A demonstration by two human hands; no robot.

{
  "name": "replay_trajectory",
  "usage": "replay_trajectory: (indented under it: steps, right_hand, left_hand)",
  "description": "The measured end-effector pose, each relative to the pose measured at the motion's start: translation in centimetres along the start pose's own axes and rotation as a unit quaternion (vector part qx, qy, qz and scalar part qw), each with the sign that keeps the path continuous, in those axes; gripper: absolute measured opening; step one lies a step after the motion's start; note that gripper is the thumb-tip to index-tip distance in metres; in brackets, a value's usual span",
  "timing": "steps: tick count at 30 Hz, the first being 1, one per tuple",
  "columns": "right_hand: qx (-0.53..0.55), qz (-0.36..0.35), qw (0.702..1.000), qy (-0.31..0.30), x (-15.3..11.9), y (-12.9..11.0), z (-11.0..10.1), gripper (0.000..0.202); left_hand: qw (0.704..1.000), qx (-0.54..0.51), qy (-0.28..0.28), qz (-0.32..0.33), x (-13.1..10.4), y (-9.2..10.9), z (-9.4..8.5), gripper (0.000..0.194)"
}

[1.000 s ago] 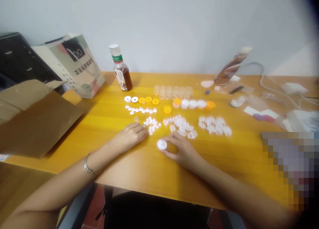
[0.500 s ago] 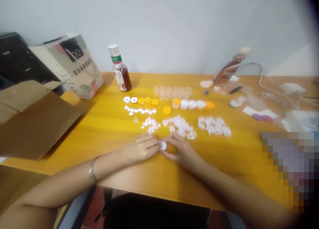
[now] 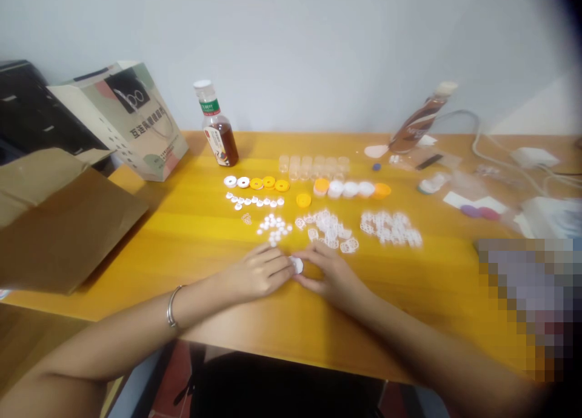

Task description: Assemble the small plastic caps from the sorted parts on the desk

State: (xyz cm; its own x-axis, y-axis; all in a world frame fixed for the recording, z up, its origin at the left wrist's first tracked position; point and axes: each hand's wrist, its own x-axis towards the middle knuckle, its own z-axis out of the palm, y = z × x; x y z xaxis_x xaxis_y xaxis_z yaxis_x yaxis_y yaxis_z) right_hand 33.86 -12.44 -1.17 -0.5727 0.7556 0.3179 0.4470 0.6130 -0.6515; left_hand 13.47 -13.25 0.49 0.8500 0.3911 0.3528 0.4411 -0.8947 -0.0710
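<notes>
We see a glossy, wood-toned table (image 3: pixel 409 297) bearing openwork white pieces (image 3: pixel 330 227). Nearer its front edge, our right hand (image 3: pixel 334 275) pinches a smooth, rounded white disc (image 3: pixel 297 265) between thumb and forefinger tips; our left hand's (image 3: pixel 264 274) curled fingers cover the disc's left side, their hold hidden.

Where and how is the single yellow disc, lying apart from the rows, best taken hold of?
Probably pinch the yellow disc by opposite points of its rim, coming straight down from above: it lies flat, low and round. A sideways approach could push the small white pieces to its left or the pale openwork pieces on its near side.
</notes>
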Motion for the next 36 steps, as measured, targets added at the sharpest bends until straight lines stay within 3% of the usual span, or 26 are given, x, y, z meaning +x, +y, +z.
replay_trajectory:
  steps: [8,17,28,36]
  right_hand:
    - [-0.010,0.001,1.000,-0.008,0.0,-0.1,-0.1,0.023]
    - [-0.010,0.000,1.000,0.000,0.2,-0.4,-0.1,0.018]
    - [0.000,0.012,1.000,-0.006,0.1,-0.1,-0.1,0.023]
    - [0.009,0.013,1.000,-0.005,0.1,-0.1,-0.1,0.021]
  left_hand:
    - [0.999,-0.037,0.004,-0.013,-0.1,-0.1,0.1,0.018]
    - [0.973,-0.174,0.066,-0.136,-0.2,-0.7,0.1,0.014]
    - [0.950,-0.261,0.016,-0.170,-0.4,-1.2,-0.3,0.014]
    - [0.937,-0.299,0.033,-0.181,0.5,-0.3,0.3,0.016]
